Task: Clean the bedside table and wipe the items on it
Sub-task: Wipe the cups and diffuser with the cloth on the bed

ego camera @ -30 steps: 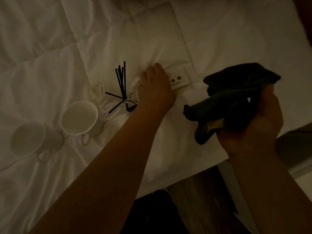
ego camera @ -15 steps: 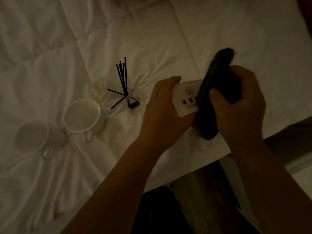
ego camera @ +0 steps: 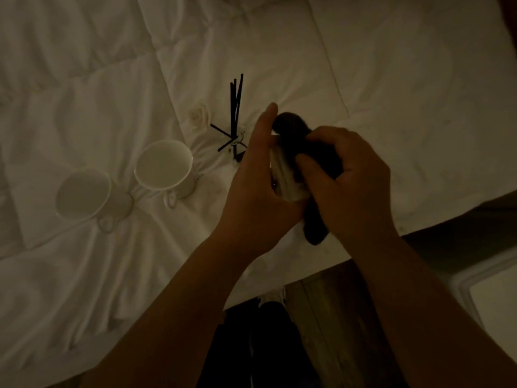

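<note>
My left hand (ego camera: 256,189) grips a small white sign card (ego camera: 285,177) above the white bed (ego camera: 391,79); only the card's edge shows. My right hand (ego camera: 352,186) holds a dark cloth (ego camera: 293,133) pressed against the card, and the cloth covers most of it. A tail of the cloth hangs below my hands. On the bed to the left lie two white mugs, one nearer (ego camera: 165,166) and one farther left (ego camera: 86,196), both tipped with their handles toward me. A bundle of black sticks (ego camera: 236,105) and a small white rose (ego camera: 199,116) lie beside them.
The bed's edge runs diagonally at lower right, with dark wooden floor (ego camera: 330,317) below it. A pale surface (ego camera: 495,301) shows at the far right edge. My dark trousers and a shoe are visible at the bottom centre.
My left hand picked the card off the bed and turned it edge-on. My right hand brought the cloth against it and now covers its printed face.
</note>
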{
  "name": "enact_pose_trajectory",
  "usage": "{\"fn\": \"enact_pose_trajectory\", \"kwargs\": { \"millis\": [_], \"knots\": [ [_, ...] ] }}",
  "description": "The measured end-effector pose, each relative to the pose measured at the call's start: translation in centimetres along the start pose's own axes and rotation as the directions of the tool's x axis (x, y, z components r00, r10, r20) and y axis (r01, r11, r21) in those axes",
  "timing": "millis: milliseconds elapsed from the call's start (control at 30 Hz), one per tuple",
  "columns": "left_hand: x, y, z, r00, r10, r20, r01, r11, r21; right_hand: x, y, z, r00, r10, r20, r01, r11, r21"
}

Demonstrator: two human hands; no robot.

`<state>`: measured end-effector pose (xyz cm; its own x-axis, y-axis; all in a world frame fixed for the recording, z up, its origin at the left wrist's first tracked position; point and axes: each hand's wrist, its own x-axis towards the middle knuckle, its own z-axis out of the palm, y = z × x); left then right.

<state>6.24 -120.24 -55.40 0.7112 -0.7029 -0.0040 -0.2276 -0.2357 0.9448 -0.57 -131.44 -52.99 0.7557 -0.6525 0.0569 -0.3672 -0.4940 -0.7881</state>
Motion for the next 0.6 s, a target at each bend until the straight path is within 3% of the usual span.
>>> {"fn": "enact_pose_trajectory", "kwargs": {
  "millis": [100, 200, 333, 467, 533, 600],
  "knots": [
    [-0.6, 1.5, -0.8, 0.999, 0.023, -0.022, -0.025, 0.992, -0.121, 0.5, 0.7, -0.6, 0.991, 0.131, -0.032, -0.129, 0.991, 0.036],
    [-0.8, 1.9, -1.4, 0.999, 0.031, -0.024, -0.033, 0.995, -0.094, 0.1, 0.2, -0.9, 0.968, 0.248, -0.047, -0.237, 0.957, 0.168],
    [-0.8, 2.6, -1.2, 0.997, -0.079, -0.018, 0.078, 0.997, -0.027, -2.0, -2.6, -0.1, 0.990, 0.132, -0.040, -0.127, 0.985, 0.116],
    [-1.6, 2.3, -1.8, 0.979, -0.202, 0.006, 0.201, 0.970, -0.140, -3.7, -3.4, 0.9, 0.998, -0.064, 0.003, 0.063, 0.998, 0.028],
    [-2.4, 2.3, -1.9, 0.976, -0.215, 0.020, 0.216, 0.962, -0.170, -3.3, -2.8, 0.7, 1.000, -0.020, 0.010, 0.019, 0.999, 0.042],
    [-3.2, 2.5, -2.3, 0.984, -0.180, 0.004, 0.179, 0.975, -0.134, -2.6, -2.3, 0.3, 0.992, 0.126, -0.009, -0.126, 0.990, 0.056]
  ]
}}
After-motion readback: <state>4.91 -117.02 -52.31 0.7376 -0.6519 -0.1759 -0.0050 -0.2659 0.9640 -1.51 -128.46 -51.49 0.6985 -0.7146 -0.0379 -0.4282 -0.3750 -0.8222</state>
